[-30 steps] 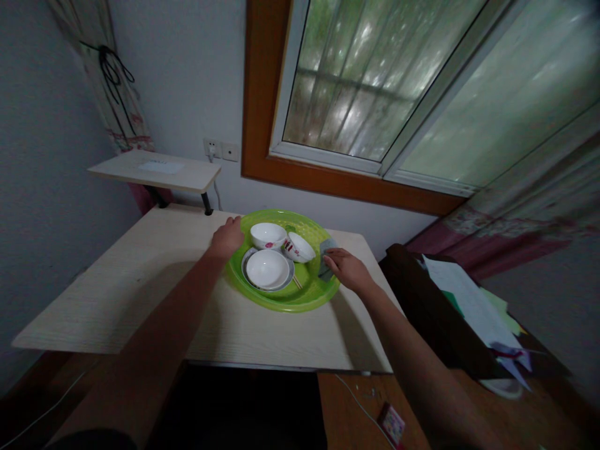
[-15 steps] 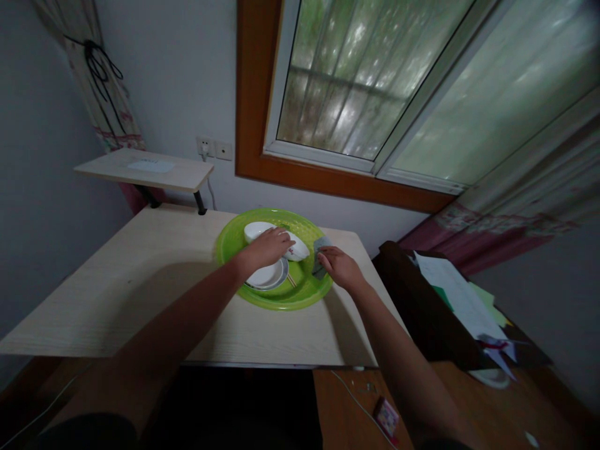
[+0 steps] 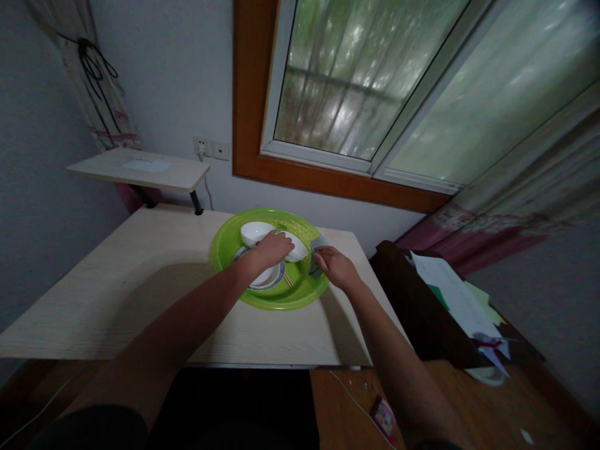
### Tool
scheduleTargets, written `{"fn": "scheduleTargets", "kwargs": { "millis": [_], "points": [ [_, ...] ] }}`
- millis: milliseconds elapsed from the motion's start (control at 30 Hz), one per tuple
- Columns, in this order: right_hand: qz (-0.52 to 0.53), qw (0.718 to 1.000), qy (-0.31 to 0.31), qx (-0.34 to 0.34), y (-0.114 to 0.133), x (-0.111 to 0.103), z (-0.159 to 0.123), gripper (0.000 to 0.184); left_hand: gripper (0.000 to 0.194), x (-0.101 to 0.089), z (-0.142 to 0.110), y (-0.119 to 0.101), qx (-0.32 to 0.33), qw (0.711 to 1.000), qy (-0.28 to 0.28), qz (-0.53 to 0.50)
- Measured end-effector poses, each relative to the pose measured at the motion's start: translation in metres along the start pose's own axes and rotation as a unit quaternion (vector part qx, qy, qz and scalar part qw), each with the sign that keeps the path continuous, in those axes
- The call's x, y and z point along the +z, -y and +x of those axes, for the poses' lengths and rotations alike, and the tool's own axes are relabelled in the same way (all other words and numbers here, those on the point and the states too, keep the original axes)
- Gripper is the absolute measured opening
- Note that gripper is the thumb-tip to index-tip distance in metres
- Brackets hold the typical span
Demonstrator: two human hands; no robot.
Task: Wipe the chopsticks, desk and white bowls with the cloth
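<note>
A round green plastic basin (image 3: 281, 307) stands on the table with white dishes in it. My left hand (image 3: 274, 249) reaches in from the left, fingers closed over the near edge of a tilted white bowl (image 3: 298, 249). Behind that hand sits another white bowl (image 3: 253, 232). Below my left wrist lies a white dish with a grey-blue rim (image 3: 280, 275), partly covered by the arm. Chopsticks (image 3: 289, 280) rest beside it. At the basin's right side, my right hand (image 3: 336, 265) pinches a grey cloth (image 3: 315, 265) that hangs against the inner wall.
The pale wooden table (image 3: 154, 312) carries a raised shelf (image 3: 140, 172) at its back left, with a paper on it. A window (image 3: 347, 94) and wall are behind. To the right stands a dark box-like piece (image 3: 412, 306) with papers on top. A cable crosses the floor.
The view has shifted slightly. My left hand stays on the tilted bowl, and my right hand keeps hold of the cloth at the basin's right side.
</note>
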State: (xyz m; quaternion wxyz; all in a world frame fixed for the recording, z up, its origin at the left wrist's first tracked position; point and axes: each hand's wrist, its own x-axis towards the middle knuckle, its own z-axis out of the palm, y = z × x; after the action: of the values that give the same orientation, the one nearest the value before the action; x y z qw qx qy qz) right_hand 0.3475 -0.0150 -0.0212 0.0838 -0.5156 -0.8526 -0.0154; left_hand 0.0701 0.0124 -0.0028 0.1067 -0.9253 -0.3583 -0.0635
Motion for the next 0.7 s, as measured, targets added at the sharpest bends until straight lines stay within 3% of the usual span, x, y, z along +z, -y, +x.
{"fn": "scheduleTargets", "kwargs": {
  "millis": [700],
  "points": [
    [0.005,1.0,-0.003,-0.005,-0.001,0.001,0.0,0.053,0.016,0.0,-0.022,0.019,0.051,0.998,-0.014,-0.017]
  ]
}}
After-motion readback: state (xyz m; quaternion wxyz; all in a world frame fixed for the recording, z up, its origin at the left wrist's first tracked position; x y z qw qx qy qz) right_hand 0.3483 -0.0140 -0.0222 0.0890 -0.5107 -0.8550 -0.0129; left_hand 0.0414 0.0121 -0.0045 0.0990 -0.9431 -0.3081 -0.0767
